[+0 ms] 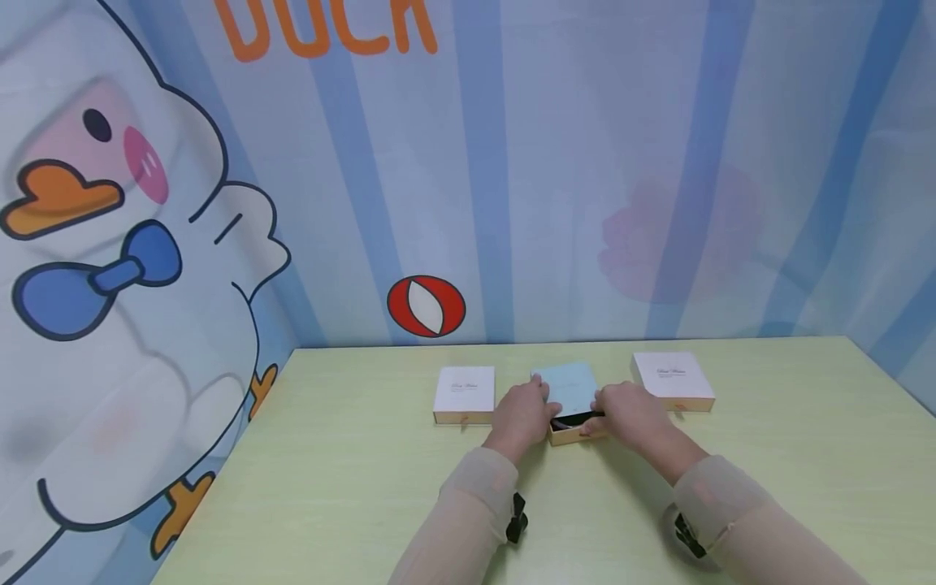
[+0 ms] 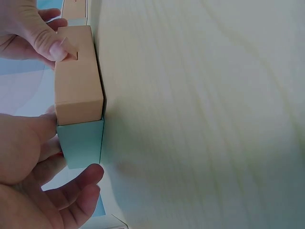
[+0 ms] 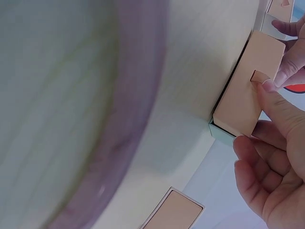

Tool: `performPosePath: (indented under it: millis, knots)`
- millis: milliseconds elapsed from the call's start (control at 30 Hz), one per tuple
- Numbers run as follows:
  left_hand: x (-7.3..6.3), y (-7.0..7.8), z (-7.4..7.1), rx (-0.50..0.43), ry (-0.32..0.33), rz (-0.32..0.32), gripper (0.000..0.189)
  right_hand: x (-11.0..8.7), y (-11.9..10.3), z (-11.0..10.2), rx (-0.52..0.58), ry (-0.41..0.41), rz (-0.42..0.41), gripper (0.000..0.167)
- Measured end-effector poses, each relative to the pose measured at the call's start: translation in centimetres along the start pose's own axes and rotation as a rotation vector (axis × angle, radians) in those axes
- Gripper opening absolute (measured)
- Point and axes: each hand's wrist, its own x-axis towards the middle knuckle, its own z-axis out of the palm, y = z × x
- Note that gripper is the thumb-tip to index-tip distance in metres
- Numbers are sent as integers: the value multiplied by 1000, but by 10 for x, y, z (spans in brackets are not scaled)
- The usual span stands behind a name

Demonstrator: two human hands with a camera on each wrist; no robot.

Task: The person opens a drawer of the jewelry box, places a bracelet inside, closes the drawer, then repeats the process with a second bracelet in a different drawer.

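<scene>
A light blue gift box (image 1: 569,385) sits between both hands, its tan drawer (image 1: 565,436) partly out at the front. Inside the drawer's black opening lies something dark with a pale edge; its kind I cannot tell. My left hand (image 1: 521,418) grips the box's left side, and its outer fingers curl loosely by the blue sleeve (image 2: 82,144) in the left wrist view. At the right, my right hand (image 1: 630,416) pinches the drawer front, thumb on its small pull tab (image 3: 260,76) in the right wrist view.
White gift boxes with tan fronts stand on either side: one at the left (image 1: 465,392), another at the right (image 1: 671,377). All rest on the pale wooden table (image 1: 329,487). A printed duck backdrop (image 1: 556,162) rises behind the far edge.
</scene>
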Motion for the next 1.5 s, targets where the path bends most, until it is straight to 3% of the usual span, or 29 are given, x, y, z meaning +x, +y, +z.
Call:
performPosePath:
  millis: [500,900,1500]
  knots:
    - [-1,1,0,26,9,12,46,0,-2,1,5,10,25,44]
    - [-1,0,0,28,12,13,46,3,-1,8,54,9,23,32]
    - [1,0,0,34,18,15,45,4,-5,8,26,25,55,35]
